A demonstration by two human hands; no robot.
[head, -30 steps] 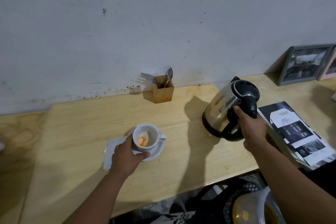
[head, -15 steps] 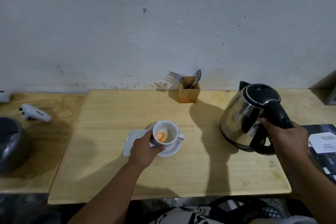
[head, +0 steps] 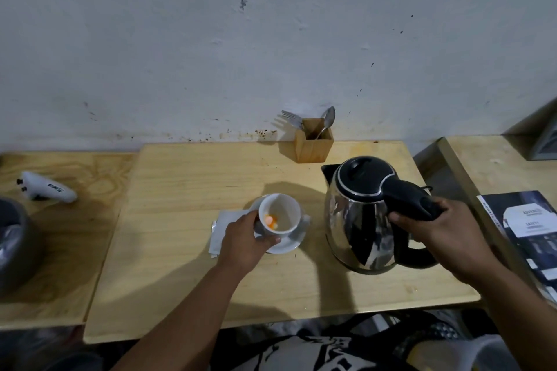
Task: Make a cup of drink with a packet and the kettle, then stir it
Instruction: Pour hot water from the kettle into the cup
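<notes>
A white cup with orange powder at its bottom stands on a white saucer in the middle of the wooden table. My left hand grips the cup's left side. A steel kettle with a black lid and handle is held just right of the cup, spout toward the wall; my right hand is closed around its handle. A pale packet or napkin lies under my left hand beside the saucer. A spoon and a fork stand in a wooden holder by the wall.
A lower wooden surface at the left carries a white gadget and a dark round pot. A dark booklet lies at the right edge. A picture frame leans at the far right. The table's front edge is close to my body.
The kettle has come nearer to the cup, and my right hand still holds its handle. My left hand stays on the cup. The view has shifted left and down.
</notes>
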